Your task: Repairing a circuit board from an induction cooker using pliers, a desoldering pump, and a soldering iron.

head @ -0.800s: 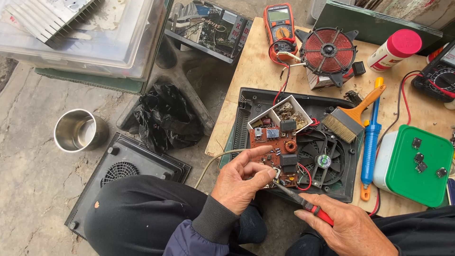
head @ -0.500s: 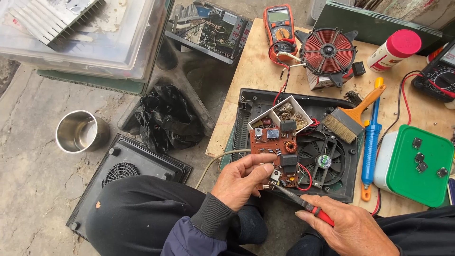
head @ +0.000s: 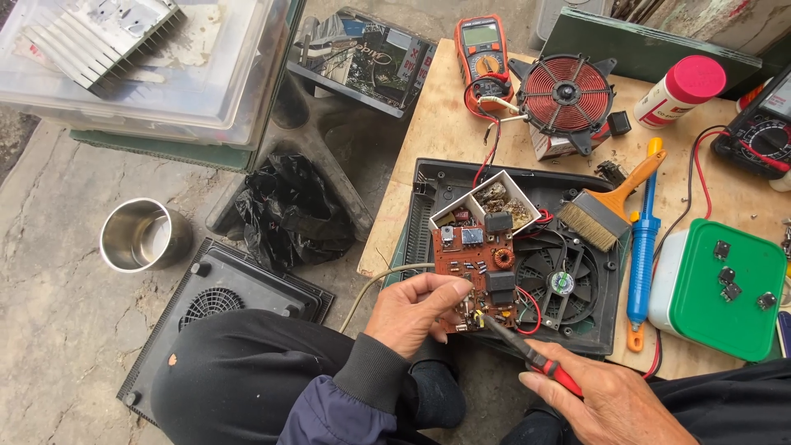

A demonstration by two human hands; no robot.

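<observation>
Your left hand (head: 416,309) pinches the lower edge of the brown circuit board (head: 478,268), held over the black cooker housing (head: 593,325). Your right hand (head: 606,404), at 4 o'clock, grips a red-handled screwdriver (head: 531,358), its tip touching the board's bottom. A paintbrush (head: 606,206) lies at 2 o'clock.

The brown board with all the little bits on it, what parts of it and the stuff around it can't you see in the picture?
Head view only:
- Circuit board: its near corner is hidden under the left hand; the small parts are too tiny to tell apart.
- Tool: its red handle disappears inside the right hand, and the tip is too small to make out.
- Right hand: cut off by the bottom edge.
- Black meter: cut off by the right edge.
</observation>
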